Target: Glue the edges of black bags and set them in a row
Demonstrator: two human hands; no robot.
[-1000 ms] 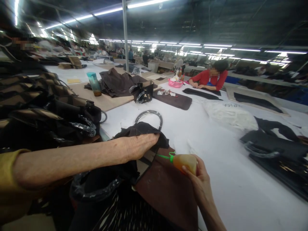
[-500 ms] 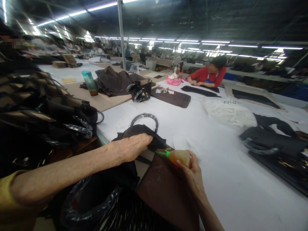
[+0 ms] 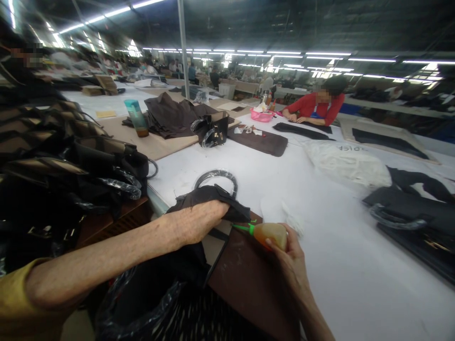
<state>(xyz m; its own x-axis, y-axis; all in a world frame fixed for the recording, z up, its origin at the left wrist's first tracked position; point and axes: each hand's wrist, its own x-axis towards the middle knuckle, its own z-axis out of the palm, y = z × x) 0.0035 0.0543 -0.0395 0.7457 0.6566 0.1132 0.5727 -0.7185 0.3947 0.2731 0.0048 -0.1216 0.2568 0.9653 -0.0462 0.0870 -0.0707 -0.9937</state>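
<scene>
My right hand (image 3: 293, 255) is closed around a squeeze bottle (image 3: 270, 234) of amber liquid, held on its side. Its thin green nozzle points left, close to the edge of the black bag. My left hand (image 3: 201, 220) is curled over the folded top of a black handbag (image 3: 213, 193), gripping its fabric; the fingertips are hidden behind it. A plastic-wrapped handle (image 3: 218, 173) arches up beyond that hand. Below the bottle lies a dark brown panel (image 3: 249, 279). In front, another plastic-wrapped handle (image 3: 152, 310) loops over dark material.
Black handbags (image 3: 117, 166) are heaped at left. On the white table (image 3: 341, 227) stand a teal-topped bottle (image 3: 135, 118), a small black bag (image 3: 215, 129), a pink basket (image 3: 262, 115) and a white plastic bag (image 3: 348, 163). A person in red (image 3: 316, 106) leans on the far side.
The view has shifted a little, so things appear slightly further right. Both hands keep their grips, and the nozzle stays beside the bag's edge.
</scene>
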